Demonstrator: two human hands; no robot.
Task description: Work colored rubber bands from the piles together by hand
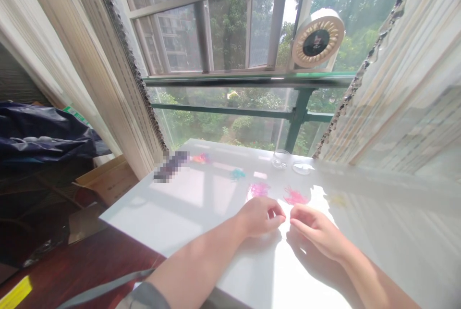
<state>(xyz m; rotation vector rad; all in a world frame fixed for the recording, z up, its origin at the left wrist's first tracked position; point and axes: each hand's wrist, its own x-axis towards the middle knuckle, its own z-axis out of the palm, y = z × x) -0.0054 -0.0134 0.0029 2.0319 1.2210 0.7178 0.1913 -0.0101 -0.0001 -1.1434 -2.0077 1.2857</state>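
Observation:
My left hand (260,216) hovers over the white tabletop (173,208), its thumb and fingertips pinched together. Close beside it, my right hand (319,227) holds a similar pinch, the two sets of fingertips nearly meeting. Anything between the fingers is too small or washed out by sunlight to make out. Just beyond my left hand lies a pile of thin magenta-purple pieces (258,189). A pinkish-red pile (296,196) is just past my right hand. Farther off are a teal pile (237,174) and an orange-and-pink pile (200,158); a faint yellow pile (337,199) lies to the right.
A clear round container (281,159) and a clear shallow dish or lid (302,168) stand near the far edge. A blurred-out dark object (171,166) lies at the left edge. Curtains (118,73) flank the window. A cardboard box (108,179) sits below left.

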